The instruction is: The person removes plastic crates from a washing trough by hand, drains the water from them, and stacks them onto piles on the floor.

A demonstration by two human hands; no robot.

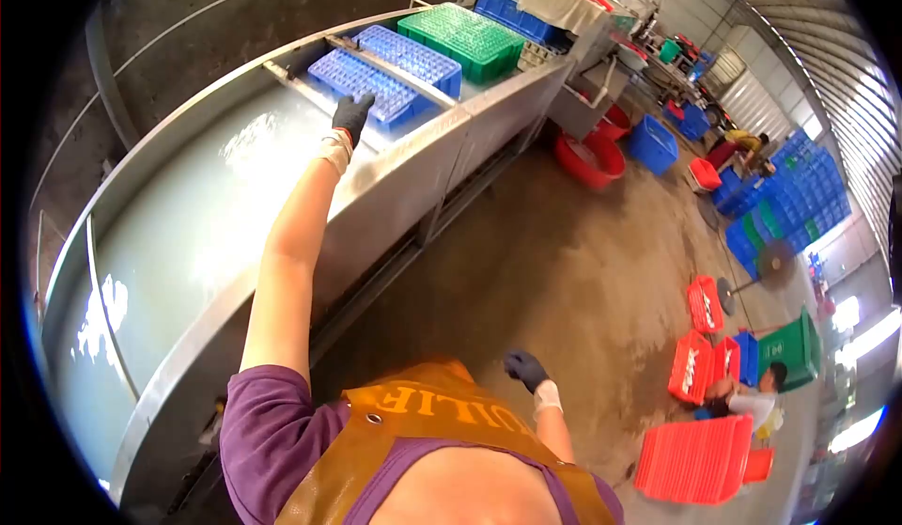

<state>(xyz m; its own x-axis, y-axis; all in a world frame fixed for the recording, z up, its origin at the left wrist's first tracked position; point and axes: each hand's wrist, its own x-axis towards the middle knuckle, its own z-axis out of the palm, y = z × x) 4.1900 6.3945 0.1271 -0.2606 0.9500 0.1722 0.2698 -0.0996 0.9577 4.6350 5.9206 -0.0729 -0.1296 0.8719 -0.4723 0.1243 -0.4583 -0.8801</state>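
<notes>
My left hand (352, 117), in a dark glove with a pale cuff, reaches out over a long metal water tank (413, 154). Its fingers look spread at the near corner of an upturned blue crate (399, 69) with a gridded base; whether they touch it I cannot tell. Beside that crate, farther along the tank, sits a green crate (465, 38). A metal crossbar (305, 91) spans the tank close to the left hand. My right hand (526, 369), also dark-gloved, hangs low above the wet floor, its fingers curled in with nothing visible in them.
Past the tank's end stand a red tub (590, 160) and a blue bin (653, 144). Stacked red baskets (695, 459) and a green bin (791, 348) are at the right, near a seated person (752, 403). Another person (742, 144) bends beside stacked blue crates (799, 196).
</notes>
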